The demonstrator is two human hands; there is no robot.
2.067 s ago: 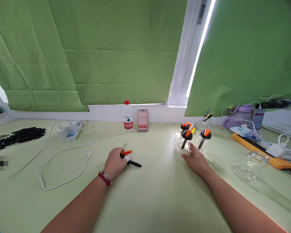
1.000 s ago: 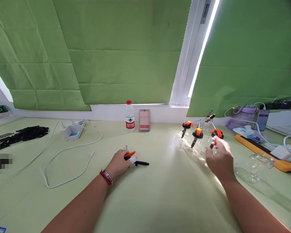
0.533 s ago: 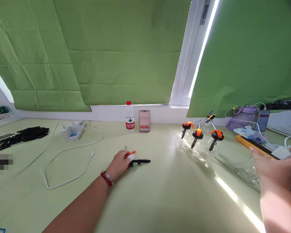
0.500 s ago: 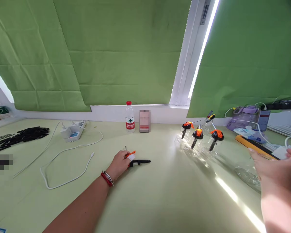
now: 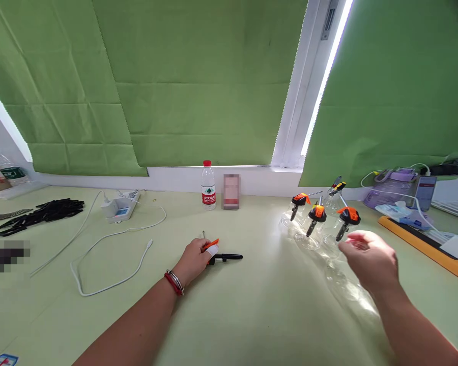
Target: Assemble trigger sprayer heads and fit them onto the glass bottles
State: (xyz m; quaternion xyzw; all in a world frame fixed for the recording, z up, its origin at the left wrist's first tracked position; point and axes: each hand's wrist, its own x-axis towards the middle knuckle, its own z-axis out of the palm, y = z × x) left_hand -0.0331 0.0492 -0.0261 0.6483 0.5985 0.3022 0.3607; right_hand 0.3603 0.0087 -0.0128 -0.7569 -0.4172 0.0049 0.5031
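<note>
My left hand [image 5: 198, 258] rests on the table, its fingers closed around a black and orange dispenser top [image 5: 225, 257]. A thin metal spout sticks up past the fingers, and a black stem points right. My right hand [image 5: 370, 259] is curled, seemingly around a clear bottle [image 5: 341, 277]; much of that bottle is hidden or hard to see against the table. Just beyond the right hand stand several clear bottles with black and orange tops, among them the right one [image 5: 349, 216], the middle one [image 5: 316, 213] and the left one [image 5: 299, 200].
A red-capped water bottle [image 5: 208, 185] and a phone [image 5: 231, 192] stand at the back. Leftward lie a white cable [image 5: 110, 236], a power strip [image 5: 120, 207] and a pile of black parts [image 5: 46, 214]. An orange-edged case [image 5: 423, 249] and a purple jug [image 5: 393, 188] sit right.
My right hand has moved left from beside the orange-edged case to near the capped bottles, its fingers drawn in. My left hand still holds the dispenser top. The view has shifted slightly.
</note>
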